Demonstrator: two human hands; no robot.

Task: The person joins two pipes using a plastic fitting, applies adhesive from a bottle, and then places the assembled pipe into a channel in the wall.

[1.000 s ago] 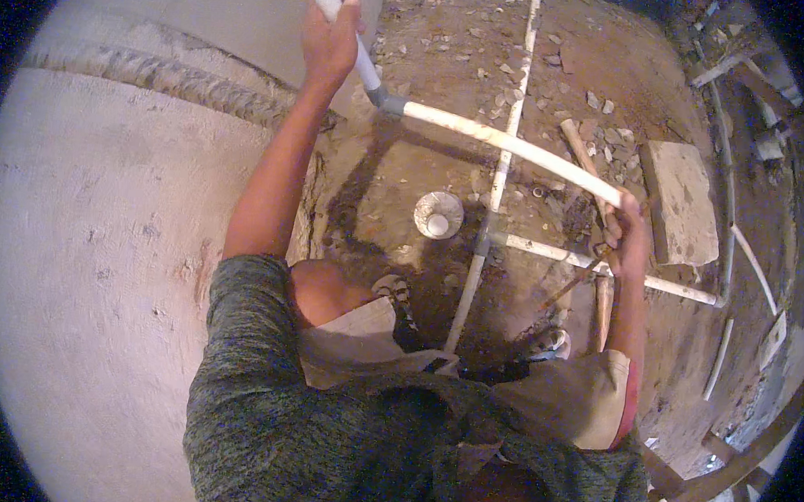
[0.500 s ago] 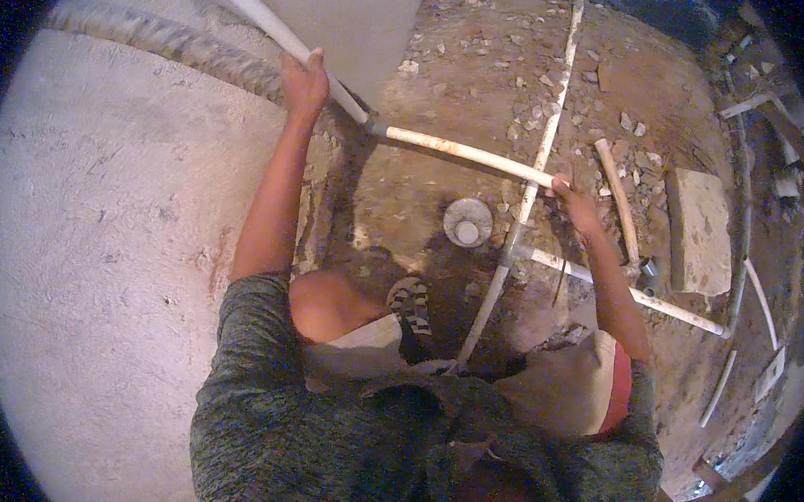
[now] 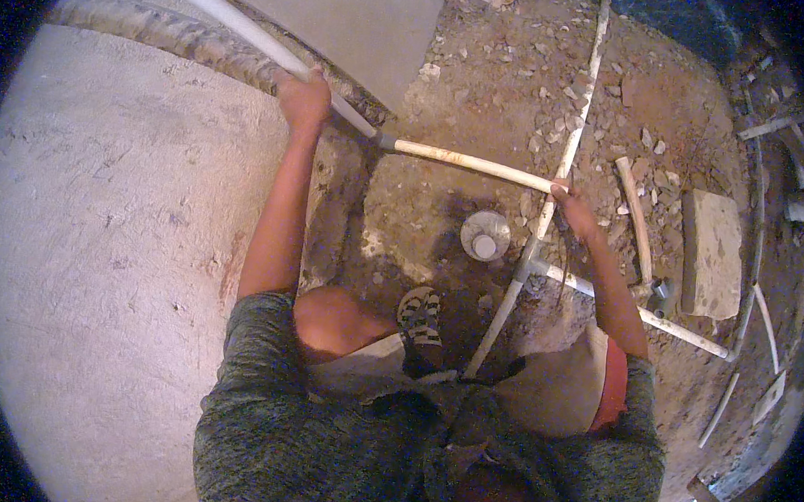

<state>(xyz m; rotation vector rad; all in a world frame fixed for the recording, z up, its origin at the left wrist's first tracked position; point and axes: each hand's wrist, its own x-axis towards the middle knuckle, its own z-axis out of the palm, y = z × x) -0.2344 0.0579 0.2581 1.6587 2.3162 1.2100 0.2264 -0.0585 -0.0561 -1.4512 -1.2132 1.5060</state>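
Note:
My left hand (image 3: 304,103) is closed around a pale plastic pipe (image 3: 219,16) that slants to the upper left, along the edge of the rough ledge. A grey fitting (image 3: 385,142) joins this pipe to a shorter white pipe (image 3: 466,159) with brown stains. My right hand (image 3: 574,212) grips the right end of the shorter pipe, fingers partly hidden. That end crosses over or against a long white pipe (image 3: 576,131) running from the far side toward me; whether they touch, I cannot tell. A grey tee (image 3: 530,268) sits on the long pipe, with a white branch (image 3: 684,335) leading right.
A round container (image 3: 485,236) with something pale inside stands on the soil between my arms. To the right lie a wooden-handled hammer (image 3: 636,213), a concrete block (image 3: 715,255) and scattered stones. A rough cement surface (image 3: 121,236) fills the left side. My sandalled foot (image 3: 419,317) is below.
The whole view has shifted slightly, so ground objects appear lower and farther right. The far part of the left pipe has swung leftward, toward the ledge. Both hands keep their hold.

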